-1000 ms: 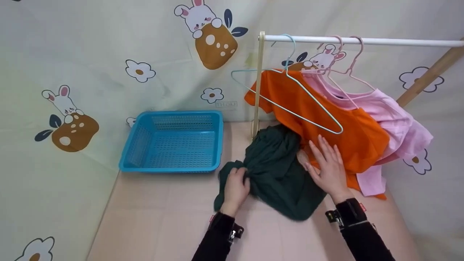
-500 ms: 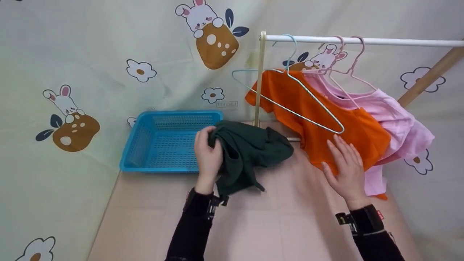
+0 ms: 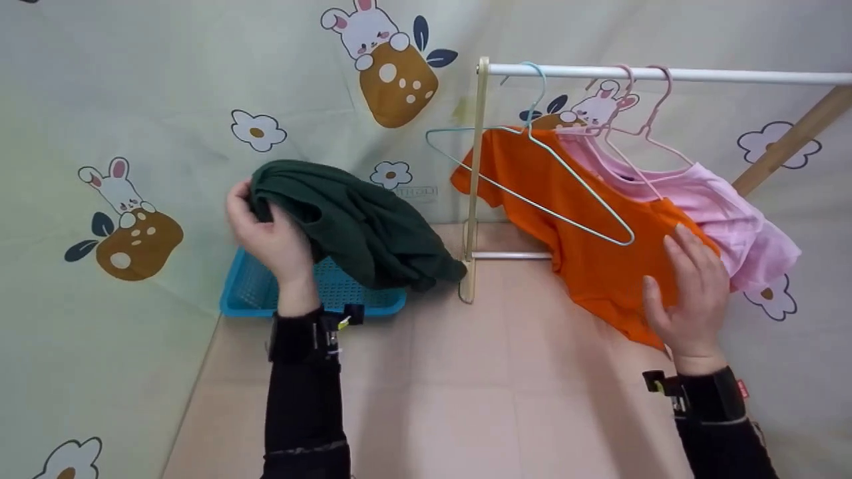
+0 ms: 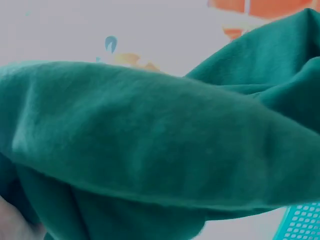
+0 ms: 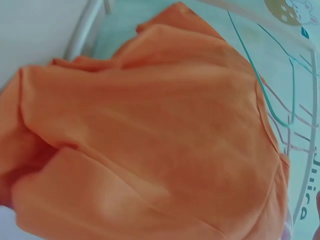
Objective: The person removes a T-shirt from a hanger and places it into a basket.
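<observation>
My left hand (image 3: pixel 269 239) grips a bunched dark green garment (image 3: pixel 353 219) by one end and holds it over the blue basket (image 3: pixel 246 311). Loose cloth trails down to the right, past the basket's right side. That garment (image 4: pixel 150 135) fills most of the left wrist view and hides nearly all of the hand there. My right hand (image 3: pixel 695 299), its fingers extended, is at the right part of an orange T-shirt (image 3: pixel 586 266) on the rack; whether it touches the cloth I cannot tell. The orange T-shirt (image 5: pixel 160 120) covers much of the right wrist view.
A clothes rack with a white rail (image 3: pixel 725 76) stands at the right. From it hang a bare light-blue hanger (image 3: pixel 579 218), and a pink T-shirt (image 3: pixel 739 219) behind the orange one on pink hangers. A patterned curtain (image 3: pixel 166 86) closes off the back and sides.
My left hand has lifted the green garment off the floor and carried it left and up over the basket. My right hand has moved right along the orange T-shirt.
</observation>
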`<state>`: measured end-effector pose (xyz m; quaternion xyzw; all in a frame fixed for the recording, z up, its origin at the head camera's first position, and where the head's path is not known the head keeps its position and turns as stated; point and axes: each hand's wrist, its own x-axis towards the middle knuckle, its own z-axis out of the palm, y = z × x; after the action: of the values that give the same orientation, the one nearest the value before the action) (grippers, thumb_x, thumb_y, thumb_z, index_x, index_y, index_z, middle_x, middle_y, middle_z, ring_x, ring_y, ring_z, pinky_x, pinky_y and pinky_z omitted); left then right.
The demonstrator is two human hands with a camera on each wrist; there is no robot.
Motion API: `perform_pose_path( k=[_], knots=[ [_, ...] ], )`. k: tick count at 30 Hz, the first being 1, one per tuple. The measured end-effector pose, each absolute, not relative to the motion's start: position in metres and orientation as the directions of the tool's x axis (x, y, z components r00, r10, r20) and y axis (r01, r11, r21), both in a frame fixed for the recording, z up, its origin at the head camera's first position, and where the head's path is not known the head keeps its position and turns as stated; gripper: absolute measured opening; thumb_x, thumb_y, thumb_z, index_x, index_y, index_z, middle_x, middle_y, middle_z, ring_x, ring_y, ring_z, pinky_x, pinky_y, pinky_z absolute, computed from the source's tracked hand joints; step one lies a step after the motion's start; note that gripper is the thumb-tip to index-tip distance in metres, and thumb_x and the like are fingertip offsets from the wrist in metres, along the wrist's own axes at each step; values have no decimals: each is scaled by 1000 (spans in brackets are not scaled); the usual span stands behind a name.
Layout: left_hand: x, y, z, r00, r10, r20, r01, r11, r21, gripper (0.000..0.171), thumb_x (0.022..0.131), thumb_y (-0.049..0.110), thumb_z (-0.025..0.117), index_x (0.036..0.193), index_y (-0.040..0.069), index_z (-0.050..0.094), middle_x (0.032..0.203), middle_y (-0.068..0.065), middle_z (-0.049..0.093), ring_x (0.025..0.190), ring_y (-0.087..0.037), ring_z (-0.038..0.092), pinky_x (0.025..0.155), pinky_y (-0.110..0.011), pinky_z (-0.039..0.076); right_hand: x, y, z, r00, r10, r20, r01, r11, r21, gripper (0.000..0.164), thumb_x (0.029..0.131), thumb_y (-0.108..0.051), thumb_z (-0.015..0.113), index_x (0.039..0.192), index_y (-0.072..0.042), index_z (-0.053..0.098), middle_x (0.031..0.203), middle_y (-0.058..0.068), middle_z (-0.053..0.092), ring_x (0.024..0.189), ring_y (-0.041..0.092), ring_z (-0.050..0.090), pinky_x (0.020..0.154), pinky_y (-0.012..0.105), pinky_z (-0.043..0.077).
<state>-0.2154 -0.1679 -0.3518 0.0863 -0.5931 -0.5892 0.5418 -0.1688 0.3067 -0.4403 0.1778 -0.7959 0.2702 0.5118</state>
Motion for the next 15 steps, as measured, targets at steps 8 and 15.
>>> perform_pose_path(
  k=[8,15],
  knots=[
    [-216,-198,-333,-266,-810,522,612,276,741,10,97,-3,56,106,-2,60,108,-10,59,106,-20,54,96,-28,41,-171,306,-411,-376,67,924,-514,815,-269,55,94,-45,49,124,0,58,136,14,57,126,34,50,111,49,31],
    [-236,-225,-377,-317,-745,587,403,455,794,17,94,-2,58,111,-3,61,115,-10,58,111,-13,49,101,-23,36,-188,320,-399,-489,7,872,-440,862,-253,58,93,-45,48,134,-3,55,143,15,51,134,34,43,114,53,24]
  ],
)
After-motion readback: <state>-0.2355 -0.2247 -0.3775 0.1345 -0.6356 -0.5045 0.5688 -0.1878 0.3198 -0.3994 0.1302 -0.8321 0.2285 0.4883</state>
